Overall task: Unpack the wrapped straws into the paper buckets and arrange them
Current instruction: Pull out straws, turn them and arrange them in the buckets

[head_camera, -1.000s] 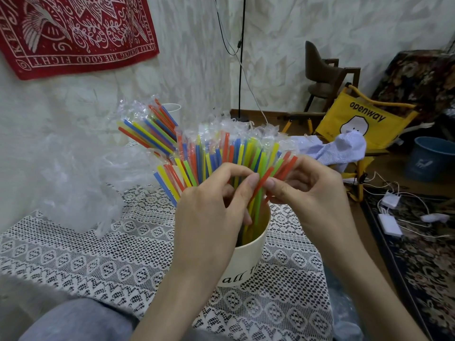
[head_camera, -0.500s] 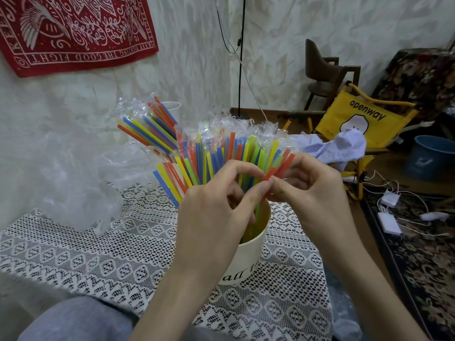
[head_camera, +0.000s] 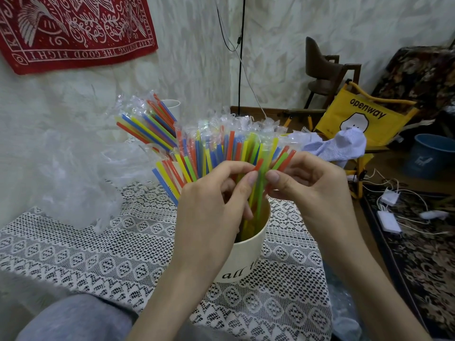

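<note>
Meanwhile we pinched the same green wrapped straw [head_camera: 261,178] between both hands; our left hand [head_camera: 216,205] and right hand [head_camera: 310,190], curled tight, had crept slightly higher on it than a second before, so we judged the wrapper was still unopened; it stood among the bright plastic straws [head_camera: 221,151] in the cream paper bucket [head_camera: 248,257] on the lace-covered table [head_camera: 98,254].

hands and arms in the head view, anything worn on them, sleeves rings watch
Both hands, left and right, are bare: no gloves, rings, watch or bracelet show. Both forearms are bare to the frame's bottom edge, with no sleeve in view. Fingernails are short and unpainted.
</note>
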